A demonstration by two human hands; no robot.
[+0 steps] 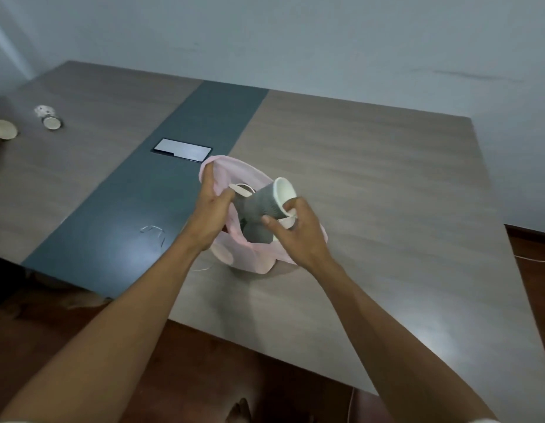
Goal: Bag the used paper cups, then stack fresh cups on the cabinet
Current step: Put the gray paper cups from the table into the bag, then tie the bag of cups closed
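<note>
Bagging step. Left hand (210, 212) pinches rim of pink bag (253, 261), holds mouth open on table (372, 184). Right hand (295, 230) grips grey cup (265, 203), tilted over bag mouth. More cups inside bag. Next: drop cup in. Two used cups (51, 122) wait far left.

I see a grey ribbed cup (260, 204) with a white inside at my right hand (291, 232), over a pale pink bag (253, 257). Under both hands, the table (372, 184) is grey-brown woodgrain with a dark teal band (161, 190) left of my left hand (211, 213).
</note>
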